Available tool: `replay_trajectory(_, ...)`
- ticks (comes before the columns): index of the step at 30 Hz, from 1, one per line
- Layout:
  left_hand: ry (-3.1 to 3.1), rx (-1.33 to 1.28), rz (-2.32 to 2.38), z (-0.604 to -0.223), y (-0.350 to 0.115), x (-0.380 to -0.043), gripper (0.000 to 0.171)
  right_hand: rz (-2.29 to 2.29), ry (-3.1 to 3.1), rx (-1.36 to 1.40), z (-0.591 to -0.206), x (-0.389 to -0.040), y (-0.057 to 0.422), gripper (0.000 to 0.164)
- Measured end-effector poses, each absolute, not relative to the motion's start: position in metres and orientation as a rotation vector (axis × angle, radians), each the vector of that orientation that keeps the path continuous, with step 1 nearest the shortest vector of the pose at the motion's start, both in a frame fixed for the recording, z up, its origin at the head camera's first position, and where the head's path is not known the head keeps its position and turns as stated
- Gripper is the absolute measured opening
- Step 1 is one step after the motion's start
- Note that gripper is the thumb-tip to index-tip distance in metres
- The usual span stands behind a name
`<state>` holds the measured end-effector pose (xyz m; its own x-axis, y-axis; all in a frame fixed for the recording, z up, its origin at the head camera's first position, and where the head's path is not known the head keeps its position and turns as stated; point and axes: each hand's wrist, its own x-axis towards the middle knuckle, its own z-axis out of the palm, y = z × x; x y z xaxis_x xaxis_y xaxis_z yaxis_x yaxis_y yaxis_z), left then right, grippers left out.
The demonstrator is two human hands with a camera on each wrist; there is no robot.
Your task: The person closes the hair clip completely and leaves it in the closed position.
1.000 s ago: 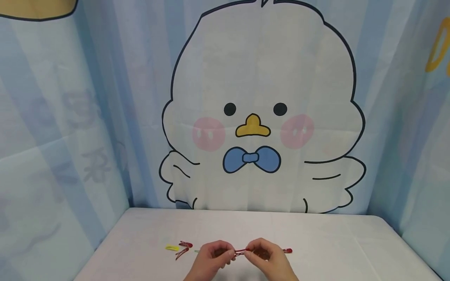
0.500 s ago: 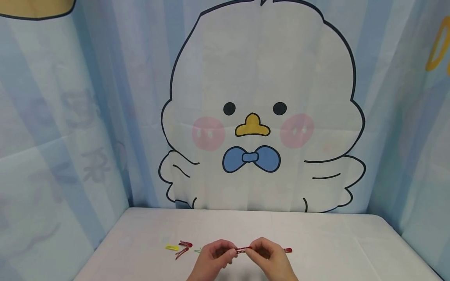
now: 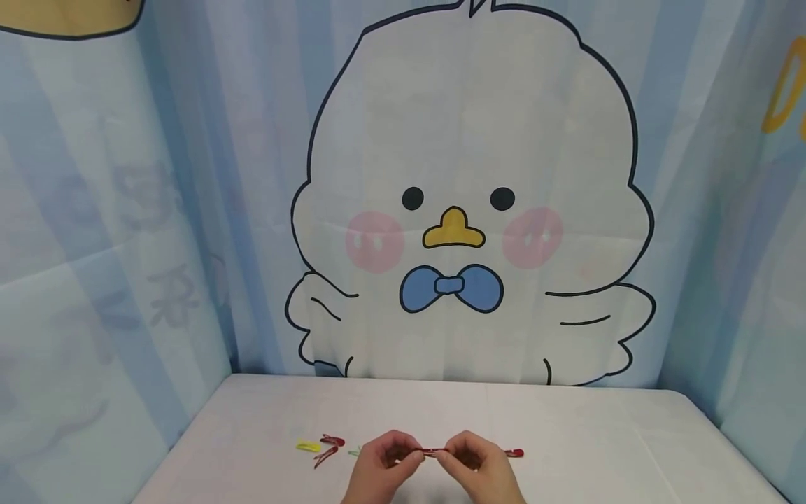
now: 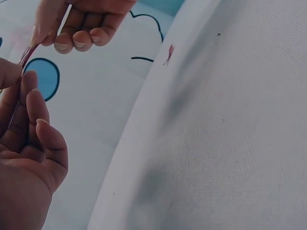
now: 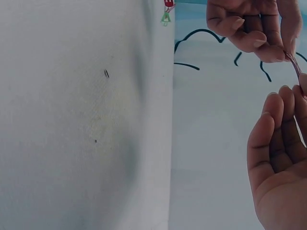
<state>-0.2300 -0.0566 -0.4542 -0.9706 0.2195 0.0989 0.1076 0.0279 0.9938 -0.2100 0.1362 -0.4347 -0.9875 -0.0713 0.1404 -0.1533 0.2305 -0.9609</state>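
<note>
Between my hands, just above the white table, is a slim red snap hair clip [image 3: 433, 452]. My left hand [image 3: 385, 465] pinches one end of it between thumb and forefinger. The other end is pinched the same way by my right hand [image 3: 481, 465]. Fingertips cover both ends, so only the clip's middle shows. In the left wrist view the hair clip [image 4: 28, 55] spans the gap between the two hands, and the remaining fingers are loosely bent. The right wrist view shows the hair clip [image 5: 295, 64] at its right edge.
Left of my hands lie a yellow clip [image 3: 308, 446], a red clip [image 3: 332, 440] and another red clip [image 3: 325, 457]. A green clip [image 3: 355, 453] is partly behind my left hand. One more red clip [image 3: 515, 453] lies to the right. A printed curtain [image 3: 453, 336] stands behind the table.
The clip's strips looked spread apart a second ago; now it appears as a flatter, more level line. My left hand has shifted slightly right. The loose clips stay where they were.
</note>
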Motion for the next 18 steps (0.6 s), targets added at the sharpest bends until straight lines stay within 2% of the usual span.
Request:
replay_trajectory(13, 2.192, 0.249, 2.181, -0.4539, -0.0542, -0.2258, 0.020, 1.823, -2.371, 0.222, -0.4379, -0.2072, 0.1298, 0.020)
replay_trajectory(18, 2.269, 0.187, 2.156, -0.4538, -0.0495, -0.2253, 0.013, 1.769, -2.371, 0.231, -0.4411, -0.2091, 0.1294, 0.021)
